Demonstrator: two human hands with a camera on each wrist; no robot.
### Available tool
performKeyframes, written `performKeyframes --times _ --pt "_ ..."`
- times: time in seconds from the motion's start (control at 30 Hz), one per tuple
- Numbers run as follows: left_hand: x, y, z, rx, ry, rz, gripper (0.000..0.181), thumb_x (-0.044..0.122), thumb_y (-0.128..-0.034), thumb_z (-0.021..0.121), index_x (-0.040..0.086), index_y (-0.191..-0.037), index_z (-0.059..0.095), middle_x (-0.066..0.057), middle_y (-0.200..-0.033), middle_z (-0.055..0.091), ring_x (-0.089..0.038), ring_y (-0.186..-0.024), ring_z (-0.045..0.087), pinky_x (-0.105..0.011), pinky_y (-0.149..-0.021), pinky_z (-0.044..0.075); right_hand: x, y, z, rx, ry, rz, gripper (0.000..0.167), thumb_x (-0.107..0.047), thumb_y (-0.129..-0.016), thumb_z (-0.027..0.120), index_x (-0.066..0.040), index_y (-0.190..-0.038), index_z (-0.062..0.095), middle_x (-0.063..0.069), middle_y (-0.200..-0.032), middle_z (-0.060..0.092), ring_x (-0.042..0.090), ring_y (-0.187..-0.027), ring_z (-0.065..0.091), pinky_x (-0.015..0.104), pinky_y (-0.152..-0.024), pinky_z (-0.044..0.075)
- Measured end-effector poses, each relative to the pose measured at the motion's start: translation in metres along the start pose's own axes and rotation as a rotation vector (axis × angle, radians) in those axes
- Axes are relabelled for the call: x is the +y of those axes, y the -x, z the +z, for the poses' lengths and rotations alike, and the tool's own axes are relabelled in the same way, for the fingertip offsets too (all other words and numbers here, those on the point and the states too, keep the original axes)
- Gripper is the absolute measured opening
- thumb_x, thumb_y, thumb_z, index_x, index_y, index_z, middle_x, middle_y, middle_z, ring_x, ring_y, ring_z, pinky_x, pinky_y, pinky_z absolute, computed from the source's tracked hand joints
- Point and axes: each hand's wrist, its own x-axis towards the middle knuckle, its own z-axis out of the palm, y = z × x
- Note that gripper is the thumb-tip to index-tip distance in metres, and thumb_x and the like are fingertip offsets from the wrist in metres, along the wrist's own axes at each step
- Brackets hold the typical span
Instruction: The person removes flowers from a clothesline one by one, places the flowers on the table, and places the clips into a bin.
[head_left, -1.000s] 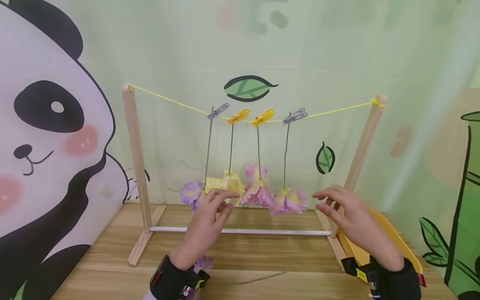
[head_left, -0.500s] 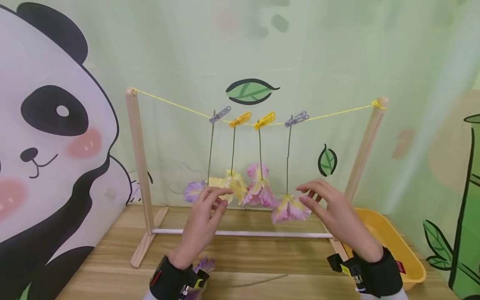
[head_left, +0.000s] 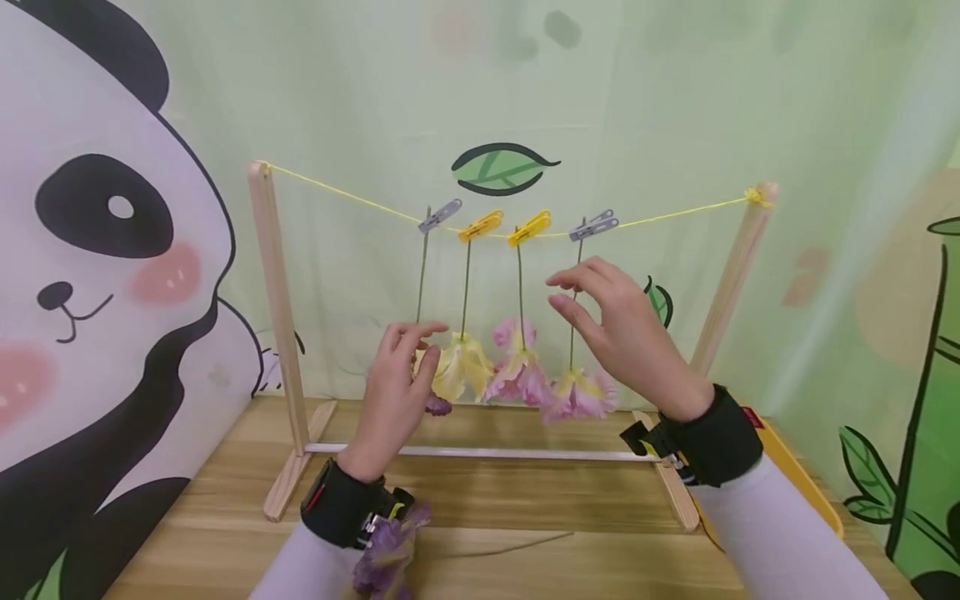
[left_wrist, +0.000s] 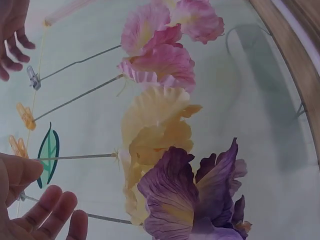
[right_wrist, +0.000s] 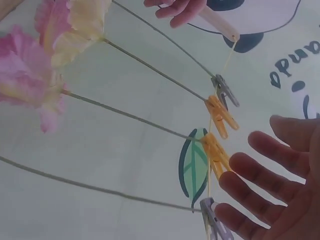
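Observation:
Artificial flowers hang head down by their stems from a sagging yellow line, held by two grey clothespins and two orange ones. From left to right they are a purple flower, a yellow flower, a pink flower and another pink one. My left hand is by the purple flower's stem, mostly hiding that bloom in the head view; its relaxed fingers hold nothing. My right hand, fingers apart and holding nothing, is in front of the rightmost stem, below its clothespin.
Wooden posts carry the line, and a white rod joins their feet. Another purple flower lies on the wooden table near my left wrist, its stem stretching right. A yellow tray is partly hidden behind my right forearm.
My right hand has moved left and up from beside the right pink flower to its stem. My left hand has risen a little, covering more of the hanging purple flower.

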Motion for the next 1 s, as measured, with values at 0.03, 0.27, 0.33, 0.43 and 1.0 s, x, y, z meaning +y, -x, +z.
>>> performKeyframes --times 0.03,0.27,0.33,0.43,1.0 --pt "0.001 -0.003 0.0 -0.005 -0.005 -0.006 0.026 0.012 -0.108 0.058 0.012 -0.132 0.068 -0.012 -0.121 0.056 -0.029 -0.106 0.06 -0.042 -0.081 0.047 -0.001 -0.005 0.0 0.004 0.007 0.006 0.022 -0.011 -0.103 0.067 0.0 -0.121 0.07 0.012 -0.11 0.066 0.029 -0.105 0.06 0.046 -0.093 0.048" --pt "0.005 -0.014 0.002 -0.019 -0.016 -0.035 0.027 0.011 -0.1075 0.058 0.012 -0.133 0.067 -0.011 -0.123 0.055 -0.029 -0.108 0.058 -0.038 -0.078 0.045 -0.004 -0.03 0.0 0.02 0.019 -0.006 0.024 -0.013 -0.103 0.068 0.001 -0.122 0.069 0.016 -0.111 0.065 0.032 -0.106 0.058 0.046 -0.096 0.046" --pt "0.006 -0.017 0.002 -0.013 -0.011 -0.037 0.027 0.011 -0.1079 0.057 0.011 -0.133 0.067 -0.012 -0.123 0.055 -0.029 -0.108 0.058 -0.039 -0.078 0.045 -0.005 -0.037 0.0 0.023 0.021 -0.013 0.024 -0.013 -0.103 0.067 0.001 -0.122 0.069 0.016 -0.111 0.064 0.033 -0.106 0.057 0.046 -0.096 0.045" --pt "0.007 -0.022 0.002 0.007 -0.003 -0.031 0.026 0.01 -0.108 0.056 0.01 -0.132 0.067 -0.014 -0.122 0.054 -0.032 -0.11 0.057 -0.04 -0.08 0.046 -0.008 -0.049 0.0 0.033 0.033 -0.023 0.024 -0.014 -0.103 0.067 0.001 -0.122 0.07 0.015 -0.111 0.064 0.033 -0.106 0.055 0.047 -0.096 0.043" --pt "-0.001 -0.044 0.0 0.085 0.031 -0.095 0.054 0.013 -0.1064 0.058 0.012 -0.156 0.038 -0.018 -0.135 0.047 -0.033 -0.124 0.05 -0.047 -0.091 0.046 -0.022 -0.113 0.017 -0.178 0.113 0.047 0.044 -0.028 -0.107 0.061 -0.004 -0.144 0.058 0.016 -0.136 0.06 0.034 -0.129 0.049 0.05 -0.112 0.034"
